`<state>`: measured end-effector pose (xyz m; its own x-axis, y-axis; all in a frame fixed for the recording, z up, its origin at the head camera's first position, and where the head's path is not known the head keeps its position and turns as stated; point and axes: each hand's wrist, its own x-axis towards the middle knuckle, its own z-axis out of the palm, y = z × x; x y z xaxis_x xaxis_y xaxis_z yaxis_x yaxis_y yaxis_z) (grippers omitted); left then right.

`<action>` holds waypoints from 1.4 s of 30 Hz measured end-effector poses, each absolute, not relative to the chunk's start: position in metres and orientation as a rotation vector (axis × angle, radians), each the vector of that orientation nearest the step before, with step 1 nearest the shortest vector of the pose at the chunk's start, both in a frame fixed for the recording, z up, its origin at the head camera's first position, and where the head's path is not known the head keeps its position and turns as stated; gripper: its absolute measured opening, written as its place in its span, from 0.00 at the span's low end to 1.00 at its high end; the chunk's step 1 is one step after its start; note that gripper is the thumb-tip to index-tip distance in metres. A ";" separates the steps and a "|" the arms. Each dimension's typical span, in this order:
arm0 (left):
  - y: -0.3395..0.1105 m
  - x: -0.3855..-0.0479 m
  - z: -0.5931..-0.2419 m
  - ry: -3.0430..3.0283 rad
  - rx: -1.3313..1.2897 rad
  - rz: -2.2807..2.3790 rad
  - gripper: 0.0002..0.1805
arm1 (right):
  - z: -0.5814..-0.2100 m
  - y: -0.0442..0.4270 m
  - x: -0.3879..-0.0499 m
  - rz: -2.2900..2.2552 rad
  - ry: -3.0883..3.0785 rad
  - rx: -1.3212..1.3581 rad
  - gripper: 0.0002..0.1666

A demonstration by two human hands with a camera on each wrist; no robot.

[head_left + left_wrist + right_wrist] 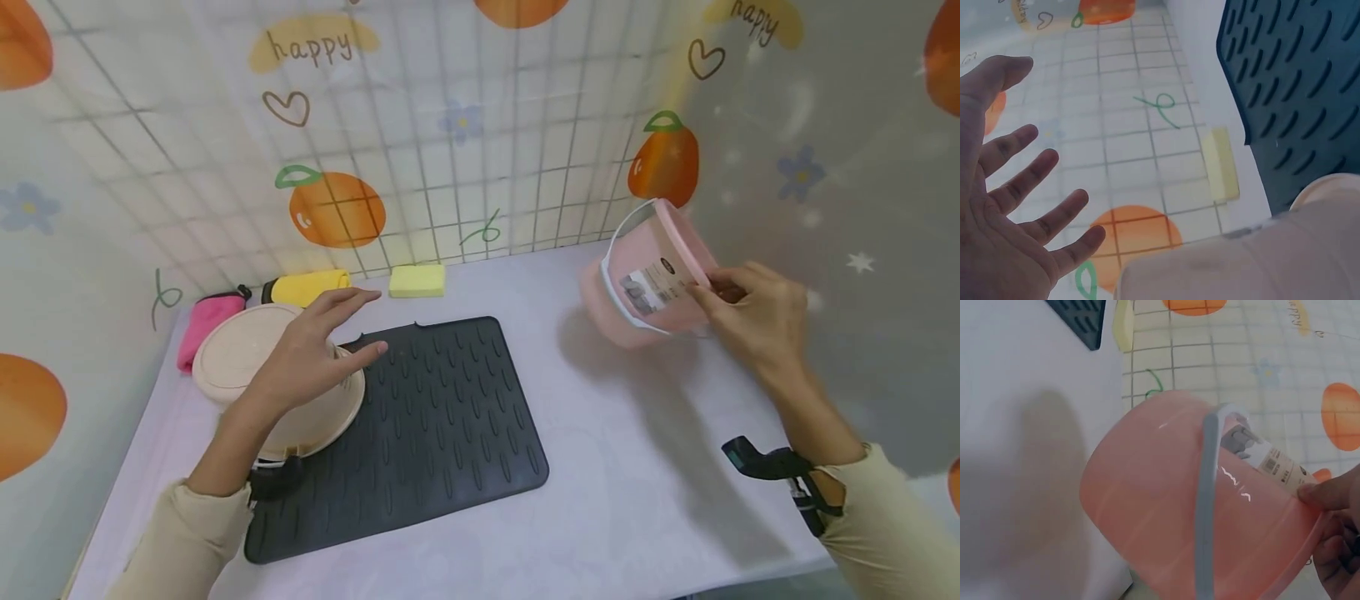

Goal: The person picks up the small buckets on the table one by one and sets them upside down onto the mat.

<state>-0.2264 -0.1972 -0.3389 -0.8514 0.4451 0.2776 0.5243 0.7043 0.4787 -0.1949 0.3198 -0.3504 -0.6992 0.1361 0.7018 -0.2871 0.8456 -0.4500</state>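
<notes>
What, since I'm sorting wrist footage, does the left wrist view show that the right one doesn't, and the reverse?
Only the left wrist view: the left hand, empty, fingers spread, and a large, cropped pale object at the bottom.
Only the right: the right hand pinching a pink bucket, plus its pale handle and label.
Both: part of the dark mat, the yellow block, pale tabletop and grid-patterned backdrop with printed oranges.

The bucket [639, 248] is pink, the dash-patterned mat [435, 425] dark.
</notes>
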 end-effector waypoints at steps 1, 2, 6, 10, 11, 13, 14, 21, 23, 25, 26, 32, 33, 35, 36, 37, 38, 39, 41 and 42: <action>-0.195 -0.227 -0.340 -2.759 -0.796 -0.851 0.38 | -0.350 0.318 -0.195 0.726 -2.241 0.101 0.16; -0.194 -0.228 -0.342 -2.745 -0.805 -0.859 0.39 | -0.349 0.316 -0.195 0.748 -2.240 0.090 0.16; -0.188 -0.230 -0.346 -2.701 -0.818 -0.891 0.40 | -0.347 0.309 -0.195 0.818 -2.252 0.008 0.18; -0.182 -0.231 -0.349 -2.695 -0.823 -0.929 0.41 | -0.345 0.302 -0.194 0.877 -2.260 -0.070 0.20; -0.180 -0.231 -0.350 -2.698 -0.817 -0.941 0.42 | -0.345 0.300 -0.194 0.896 -2.261 -0.086 0.20; -0.177 -0.231 -0.352 -2.706 -0.810 -0.957 0.43 | -0.344 0.297 -0.193 0.943 -2.254 -0.104 0.20; -0.176 -0.231 -0.352 -2.706 -0.809 -0.963 0.43 | -0.343 0.295 -0.192 0.970 -2.247 -0.110 0.20; -0.160 -0.231 -0.354 -2.715 -0.806 -1.010 0.46 | -0.341 0.286 -0.192 1.099 -2.215 -0.144 0.19; -0.156 -0.232 -0.355 -2.703 -0.823 -1.028 0.47 | -0.340 0.285 -0.192 1.129 -2.193 -0.134 0.19; -0.152 -0.233 -0.356 -2.685 -0.838 -1.048 0.47 | -0.340 0.284 -0.193 1.150 -2.175 -0.123 0.17; -0.150 -0.233 -0.357 -2.679 -0.844 -1.054 0.47 | -0.340 0.284 -0.194 1.162 -2.164 -0.114 0.17; -0.138 -0.234 -0.362 -2.642 -0.878 -1.100 0.49 | -0.342 0.282 -0.194 1.255 -2.153 -0.154 0.18; -0.135 -0.235 -0.363 -2.633 -0.883 -1.112 0.50 | -0.342 0.282 -0.194 1.279 -2.154 -0.171 0.19; -0.131 -0.235 -0.365 -2.622 -0.885 -1.126 0.51 | -0.343 0.280 -0.193 1.327 -2.149 -0.195 0.20; -0.128 -0.236 -0.366 -2.620 -0.888 -1.133 0.51 | -0.343 0.279 -0.193 1.345 -2.146 -0.203 0.20; -0.126 -0.237 -0.367 -2.619 -0.890 -1.139 0.51 | -0.343 0.278 -0.193 1.359 -2.140 -0.205 0.21; -0.124 -0.237 -0.368 -2.621 -0.893 -1.141 0.52 | -0.344 0.277 -0.194 1.372 -2.134 -0.201 0.21; -0.122 -0.238 -0.369 -2.626 -0.895 -1.139 0.52 | -0.344 0.277 -0.194 1.380 -2.131 -0.201 0.21; -0.119 -0.239 -0.371 -2.631 -0.899 -1.139 0.52 | -0.344 0.276 -0.195 1.391 -2.128 -0.204 0.21; -0.118 -0.240 -0.371 -2.634 -0.899 -1.142 0.53 | -0.343 0.275 -0.196 1.398 -2.126 -0.207 0.21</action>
